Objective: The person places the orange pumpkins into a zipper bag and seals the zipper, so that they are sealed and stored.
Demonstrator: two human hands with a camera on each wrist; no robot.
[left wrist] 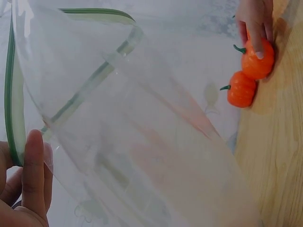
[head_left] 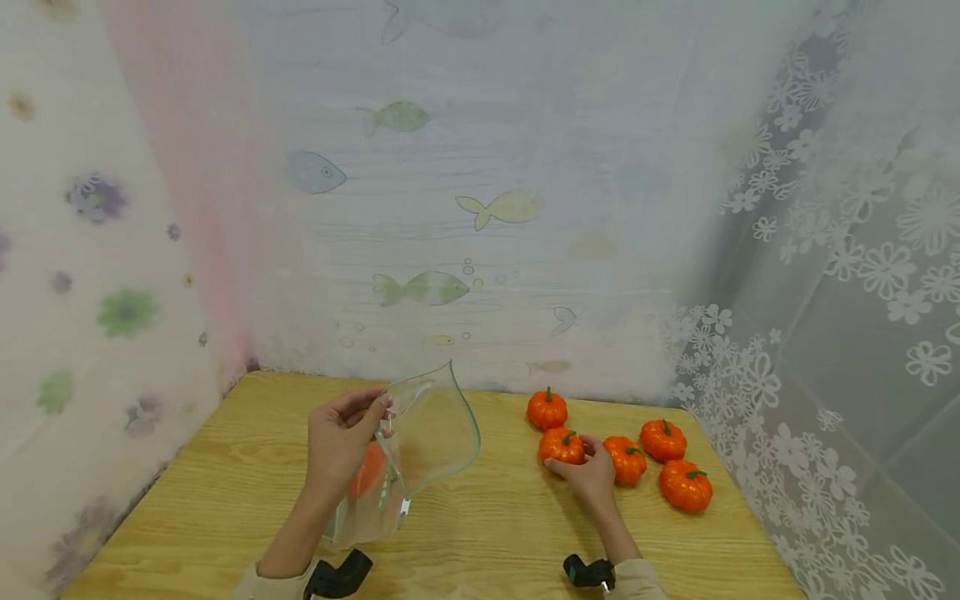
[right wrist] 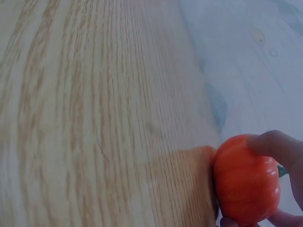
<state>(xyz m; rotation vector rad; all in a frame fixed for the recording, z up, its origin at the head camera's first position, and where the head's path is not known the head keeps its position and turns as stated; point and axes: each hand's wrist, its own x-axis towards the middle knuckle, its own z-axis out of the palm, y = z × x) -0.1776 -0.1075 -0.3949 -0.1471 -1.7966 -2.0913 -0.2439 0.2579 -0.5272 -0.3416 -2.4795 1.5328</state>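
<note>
1. Plain wood of the table point(head_left: 495, 525) shows between the see-through bag point(head_left: 442, 429) and the held pumpkin point(head_left: 558, 447). A back pumpkin point(head_left: 547, 410) sits near the far edge, and three more pumpkins point(head_left: 686, 487) are to the right.
2. The bag is thin and bendy, with a green rim and a wide mouth. Something orange point(head_left: 366, 472) shows inside. The pumpkins are shiny, round and bumpy.
3. The left hand point(head_left: 337, 442) pinches the rim.
4. The right hand point(head_left: 594, 482) has thumb and fingers around the held pumpkin.

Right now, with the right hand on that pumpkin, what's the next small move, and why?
Probably lift the gripped pumpkin toward the clear bag: the right hand has it, the left hand holds the bag with its mouth spread, and an orange shape shows through the plastic.
</note>
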